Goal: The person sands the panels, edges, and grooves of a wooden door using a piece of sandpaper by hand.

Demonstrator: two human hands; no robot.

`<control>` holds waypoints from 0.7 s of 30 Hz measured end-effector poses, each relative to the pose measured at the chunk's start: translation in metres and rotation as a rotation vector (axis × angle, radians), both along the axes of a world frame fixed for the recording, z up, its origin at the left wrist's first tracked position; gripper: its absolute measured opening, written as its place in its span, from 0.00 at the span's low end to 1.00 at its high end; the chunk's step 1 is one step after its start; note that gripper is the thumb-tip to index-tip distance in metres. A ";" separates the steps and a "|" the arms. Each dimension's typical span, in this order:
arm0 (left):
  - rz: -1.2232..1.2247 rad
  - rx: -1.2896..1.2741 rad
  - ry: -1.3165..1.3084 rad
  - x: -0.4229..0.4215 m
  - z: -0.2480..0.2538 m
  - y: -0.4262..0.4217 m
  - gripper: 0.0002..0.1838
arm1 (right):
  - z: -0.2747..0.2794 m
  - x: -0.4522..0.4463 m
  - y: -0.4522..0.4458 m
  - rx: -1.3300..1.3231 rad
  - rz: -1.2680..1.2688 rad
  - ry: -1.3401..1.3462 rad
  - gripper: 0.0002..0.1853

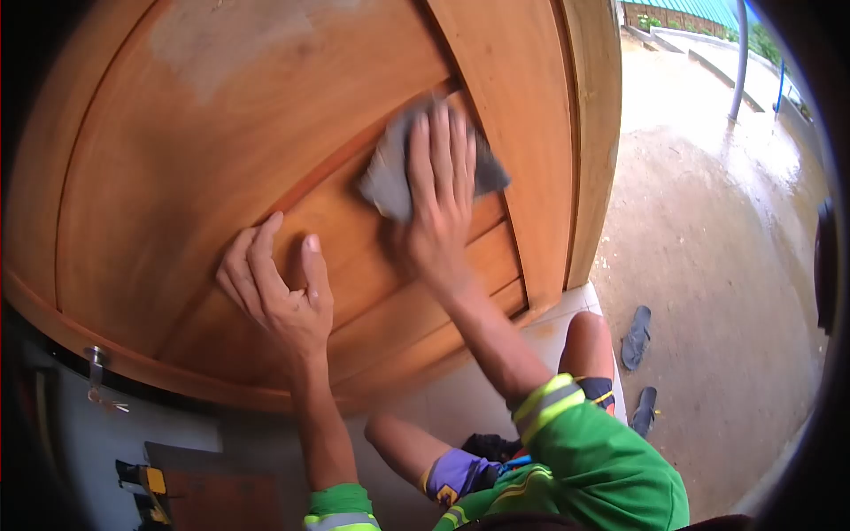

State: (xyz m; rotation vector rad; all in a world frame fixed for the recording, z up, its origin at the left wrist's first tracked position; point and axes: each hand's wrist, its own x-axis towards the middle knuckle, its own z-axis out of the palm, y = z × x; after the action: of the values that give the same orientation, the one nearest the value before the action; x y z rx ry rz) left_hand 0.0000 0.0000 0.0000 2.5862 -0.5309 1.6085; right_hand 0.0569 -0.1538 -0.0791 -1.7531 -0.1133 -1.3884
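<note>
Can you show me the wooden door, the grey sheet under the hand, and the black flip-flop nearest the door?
Wooden door (266,115): head view, on its large panel.
Grey sheet (387,177): head view, on its uncovered left part.
Black flip-flop (635,342): head view, on its sole.

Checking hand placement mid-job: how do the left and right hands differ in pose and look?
The right hand lies flat over a grey sheet; the left hand has none. The right hand's fingers are nearly straight, while the left hand's are bent, thumb apart. The right hand looks blurrier than the left hand. Both are bare, at the wooden door.
</note>
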 end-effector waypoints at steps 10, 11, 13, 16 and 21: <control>0.025 -0.030 -0.363 0.044 0.007 -0.011 0.31 | 0.031 0.030 -0.007 -0.046 -0.054 -0.119 0.35; 0.025 -0.035 -0.390 0.048 0.011 -0.011 0.31 | 0.010 0.033 -0.001 -0.034 -0.057 -0.110 0.35; 0.025 -0.019 -0.390 0.047 0.008 -0.011 0.32 | -0.084 0.026 0.023 0.001 -0.069 -0.057 0.36; 0.039 0.004 -0.403 0.049 0.009 -0.012 0.31 | -0.042 0.032 0.012 -0.028 -0.045 -0.121 0.39; 0.042 0.008 -0.417 0.060 0.013 -0.014 0.31 | -0.002 0.030 -0.009 -0.002 0.044 -0.094 0.38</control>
State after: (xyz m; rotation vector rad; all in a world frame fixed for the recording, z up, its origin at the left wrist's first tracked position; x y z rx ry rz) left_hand 0.0598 -0.0136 0.0131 2.2807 -0.5033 2.1765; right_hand 0.0870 -0.1626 -0.0813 -1.6770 -0.2028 -1.4392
